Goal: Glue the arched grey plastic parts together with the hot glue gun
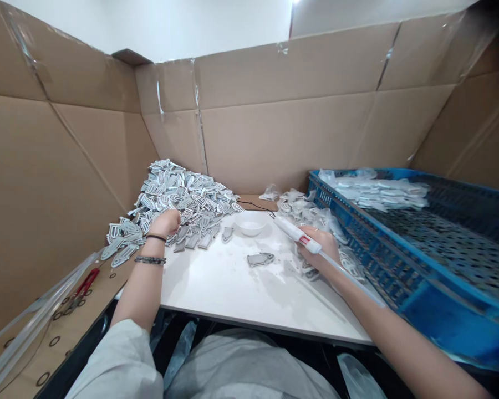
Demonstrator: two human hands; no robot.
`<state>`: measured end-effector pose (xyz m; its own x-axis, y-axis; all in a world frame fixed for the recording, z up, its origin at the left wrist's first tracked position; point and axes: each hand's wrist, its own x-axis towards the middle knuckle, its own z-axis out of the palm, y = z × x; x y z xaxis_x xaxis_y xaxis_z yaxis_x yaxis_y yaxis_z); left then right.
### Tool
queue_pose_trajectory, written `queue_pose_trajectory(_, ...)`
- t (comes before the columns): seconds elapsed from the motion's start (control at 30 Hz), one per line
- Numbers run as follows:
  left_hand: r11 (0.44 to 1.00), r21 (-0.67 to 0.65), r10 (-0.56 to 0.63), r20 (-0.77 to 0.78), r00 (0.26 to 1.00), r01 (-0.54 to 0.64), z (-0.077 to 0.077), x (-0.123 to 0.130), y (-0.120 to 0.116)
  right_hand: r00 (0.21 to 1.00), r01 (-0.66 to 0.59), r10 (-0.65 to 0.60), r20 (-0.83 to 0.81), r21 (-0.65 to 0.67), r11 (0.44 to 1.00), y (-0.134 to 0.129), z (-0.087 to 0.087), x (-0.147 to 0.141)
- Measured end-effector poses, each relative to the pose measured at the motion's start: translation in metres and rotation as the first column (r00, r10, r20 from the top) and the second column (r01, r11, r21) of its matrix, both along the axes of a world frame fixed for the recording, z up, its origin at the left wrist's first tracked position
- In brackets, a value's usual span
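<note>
My right hand (pixel 321 247) is wrapped round a white hot glue gun (pixel 298 235) with a red label. A long clear glue stick (pixel 349 279) runs out of its rear end, back over my forearm. The nozzle points up and left, close to a shallow white bowl (pixel 250 224). My left hand (pixel 166 223) is at the front of a heap of flat grey slotted pieces (pixel 183 191), its fingers curled closed. Whatever they grip is hidden from me. One single grey piece (pixel 260 259) lies flat on the white tabletop (pixel 224 282) between my hands.
A blue plastic crate (pixel 349 221) stands on the right, with bagged pieces (pixel 382 191) inside. More pieces in clear plastic (pixel 303 208) lie beside it. Cardboard walls (pixel 274 133) enclose the table. Red-handled pliers (pixel 85 284) and clear sticks (pixel 33 324) lie at the left.
</note>
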<state>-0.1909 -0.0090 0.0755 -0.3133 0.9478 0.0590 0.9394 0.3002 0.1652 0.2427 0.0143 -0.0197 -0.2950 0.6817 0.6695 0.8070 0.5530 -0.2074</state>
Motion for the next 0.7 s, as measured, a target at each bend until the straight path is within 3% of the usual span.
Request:
queue_pose_trajectory(0.07, 0.996, 0.082, 0.044, -0.16, 0.986, -0.031, 0.002, 0.015, -0.001, 1.0, 0.0, 0.0, 0.004, 0.004, 1.0, 0.0, 0.0, 0.0)
queue_pose_trajectory(0.13, 0.984, 0.174, -0.005, -0.219, 0.976, 0.045, 0.004, 0.042, -0.002, 1.0, -0.01, 0.01, 0.002, 0.003, 1.0, 0.0, 0.0, 0.0)
queue_pose_trajectory(0.2, 0.93, 0.282, -0.18, -0.21, 0.961, 0.236, -0.001, 0.079, -0.006, 1.0, -0.022, 0.022, -0.008, -0.003, 1.0, 0.0, 0.001, 0.0)
queue_pose_trajectory(0.27, 0.841, 0.299, -0.433, -0.127, 0.893, 0.45, -0.014, 0.119, -0.013, 1.0, -0.026, 0.025, -0.011, -0.012, 1.0, -0.001, 0.001, 0.0)
queue_pose_trajectory(0.33, 0.731, 0.216, -0.652, -0.059, 0.756, 0.647, -0.033, 0.152, -0.021, 1.0, -0.019, 0.019, 0.005, -0.016, 1.0, -0.001, 0.002, 0.0)
queue_pose_trajectory(0.4, 0.656, 0.124, -0.749, -0.007, 0.662, 0.744, -0.053, 0.173, -0.026, 1.0, -0.014, 0.014, 0.021, -0.019, 1.0, -0.001, 0.002, 0.0)
queue_pose_trajectory(0.57, 0.611, 0.073, -0.791, 0.084, 0.606, 0.788, -0.084, 0.174, -0.021, 1.0, -0.018, 0.018, 0.009, -0.047, 0.999, 0.0, 0.002, -0.001)
queue_pose_trajectory(0.7, 0.628, 0.229, -0.777, 0.244, 0.581, 0.744, -0.088, 0.165, -0.011, 1.0, -0.024, 0.024, 0.007, -0.055, 0.998, 0.001, 0.0, -0.001)
